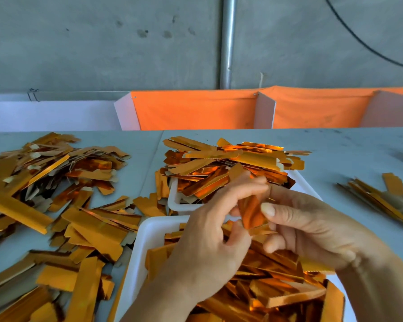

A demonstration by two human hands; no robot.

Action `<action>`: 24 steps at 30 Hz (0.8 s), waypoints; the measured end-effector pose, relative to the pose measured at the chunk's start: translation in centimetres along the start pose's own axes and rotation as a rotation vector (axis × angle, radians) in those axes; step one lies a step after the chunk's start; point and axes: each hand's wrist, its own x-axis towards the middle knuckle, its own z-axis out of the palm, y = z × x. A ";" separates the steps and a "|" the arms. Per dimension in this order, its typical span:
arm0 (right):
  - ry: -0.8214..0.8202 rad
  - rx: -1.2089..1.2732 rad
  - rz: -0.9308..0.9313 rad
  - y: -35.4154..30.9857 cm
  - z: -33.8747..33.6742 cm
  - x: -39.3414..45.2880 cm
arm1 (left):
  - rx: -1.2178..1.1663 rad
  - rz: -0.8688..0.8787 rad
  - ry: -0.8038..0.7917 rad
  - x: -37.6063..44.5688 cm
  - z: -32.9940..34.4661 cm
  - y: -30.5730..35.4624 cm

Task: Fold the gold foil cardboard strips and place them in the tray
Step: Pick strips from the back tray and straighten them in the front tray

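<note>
Both hands hold one gold foil strip (251,211) above the near white tray (147,235). My left hand (209,249) pinches the strip's upper end with curled fingers. My right hand (312,226) grips it from the right, thumb pressed on its face. The strip is bent between them. The near tray is heaped with folded gold strips (265,287). A second white tray (175,203) behind it is also piled high with strips.
A wide loose pile of flat gold strips (56,205) covers the table on the left. A small bundle of strips (382,198) lies at the right. Orange cloth dividers (196,110) and a grey wall with a metal pole (227,43) stand behind the table.
</note>
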 end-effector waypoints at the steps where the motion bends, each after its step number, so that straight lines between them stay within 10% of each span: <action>1: 0.044 -0.050 -0.016 0.0 0.2 0.0 | -0.064 -0.001 0.023 0.0 -0.1 -0.1; 14: 0.250 -0.651 -0.070 0.1 1.5 0.5 | -0.027 -0.228 0.116 0.2 -0.1 -1.2; 24: 0.424 -0.459 -0.267 -0.4 -0.7 -0.3 | 0.059 -0.241 -0.025 0.1 -0.1 -1.5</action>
